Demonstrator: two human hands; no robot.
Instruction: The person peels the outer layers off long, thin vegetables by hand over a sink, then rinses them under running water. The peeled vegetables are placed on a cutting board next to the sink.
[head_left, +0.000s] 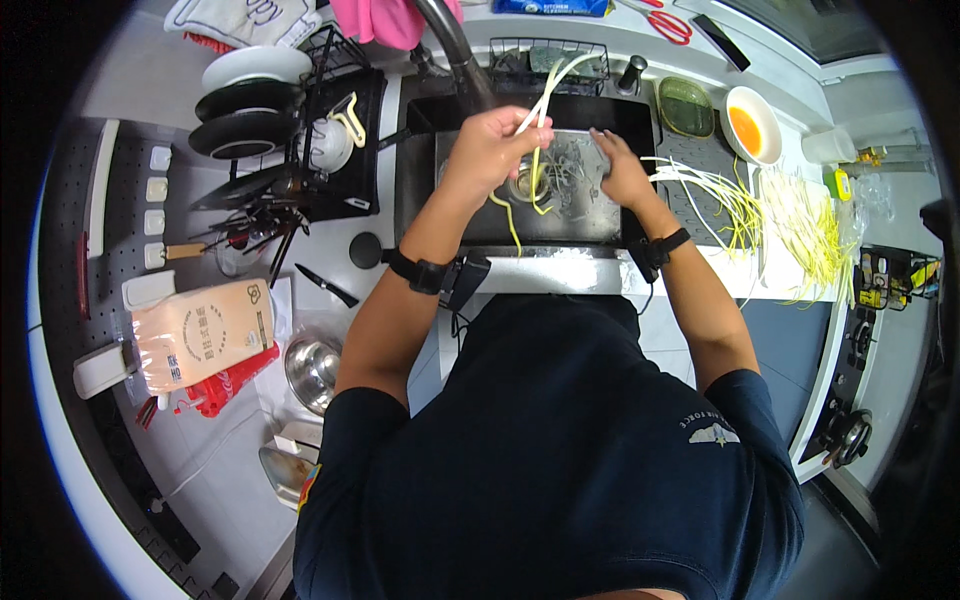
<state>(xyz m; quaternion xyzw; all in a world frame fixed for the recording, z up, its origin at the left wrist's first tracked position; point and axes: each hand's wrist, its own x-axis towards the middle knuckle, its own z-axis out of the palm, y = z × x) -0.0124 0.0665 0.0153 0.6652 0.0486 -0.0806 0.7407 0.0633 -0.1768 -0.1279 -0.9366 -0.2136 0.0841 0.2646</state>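
Observation:
My left hand (495, 154) grips a few yellow chives (550, 94) above the sink (465, 217). Their white ends point up and away from me, while the yellow leaf tips hang toward the sink floor. My right hand (624, 171) is over the right side of the sink, fingers spread, with nothing visible in it. Thin scraps (574, 180) lie scattered on the wet sink floor around the drain (529, 184). Right of my right hand, a loose bunch of yellow chives (724, 199) rests on a dark ribbed mat (686, 154), and a larger pile (806, 225) lies beyond it.
The faucet (457, 56) arches over the sink's far left. A bowl of orange liquid (752, 126) and a green basket (686, 107) stand at the back right. On the left are a dish rack (330, 82) with plates, a knife (327, 285) and a metal bowl (313, 375).

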